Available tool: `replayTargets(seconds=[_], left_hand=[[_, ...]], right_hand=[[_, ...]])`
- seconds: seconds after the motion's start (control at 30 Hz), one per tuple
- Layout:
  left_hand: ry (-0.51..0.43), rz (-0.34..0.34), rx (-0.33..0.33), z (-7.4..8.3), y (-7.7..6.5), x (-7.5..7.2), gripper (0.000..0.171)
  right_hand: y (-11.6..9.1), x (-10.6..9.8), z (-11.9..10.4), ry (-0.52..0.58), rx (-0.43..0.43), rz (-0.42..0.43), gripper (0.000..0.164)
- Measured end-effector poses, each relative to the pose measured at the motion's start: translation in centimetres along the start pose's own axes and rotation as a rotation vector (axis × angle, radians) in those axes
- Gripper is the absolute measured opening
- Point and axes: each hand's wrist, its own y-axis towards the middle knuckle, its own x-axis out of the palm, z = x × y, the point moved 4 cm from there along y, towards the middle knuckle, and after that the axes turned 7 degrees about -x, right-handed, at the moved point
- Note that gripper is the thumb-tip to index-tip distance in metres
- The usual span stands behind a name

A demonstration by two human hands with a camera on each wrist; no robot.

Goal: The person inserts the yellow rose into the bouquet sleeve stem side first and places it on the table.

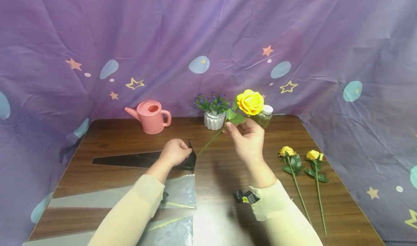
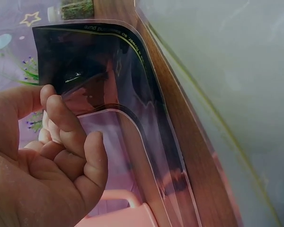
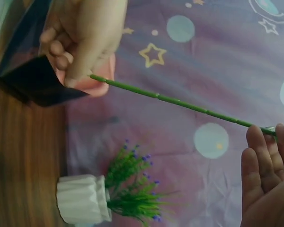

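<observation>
Between the thumb and fingers of my right hand [image 1: 249, 141] is the stem of a yellow rose [image 1: 250, 102], its bloom raised above the table. In the right wrist view the green stem [image 3: 180, 102] slants from that hand toward the left one; whether its tip is inside the sleeve cannot be told. My left hand [image 1: 176, 152] pinches the upper edge of a black flower sleeve [image 1: 130, 160], lifting its wide end while the narrow end lies leftward on the table. Printed lettering [image 2: 111, 30] runs along the sleeve's border in the left wrist view.
Two clear flower sleeves [image 1: 182, 190] lie nearer me on the left. Two more yellow roses [image 1: 287, 151] lie on the right. Along the back stand a pink watering can [image 1: 150, 119], a white pot [image 1: 214, 121] of purple flowers and a white-lidded jar [image 1: 267, 110].
</observation>
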Motion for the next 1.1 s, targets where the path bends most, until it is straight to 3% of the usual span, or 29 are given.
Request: replayTargets(seconds=[0.63, 1.1], left_hand=[[-0.104, 0.032, 0.015, 0.9, -0.5, -0.7, 0.012], [-0.232, 0.039, 0.052, 2.0, -1.0, -0.8, 0.010]], right_hand=[[-3.1, 3.3, 2.0, -0.217, 0.016, -0.084, 0.019], [-4.6, 3.9, 4.8, -0.238, 0.158, -0.126, 0.017]])
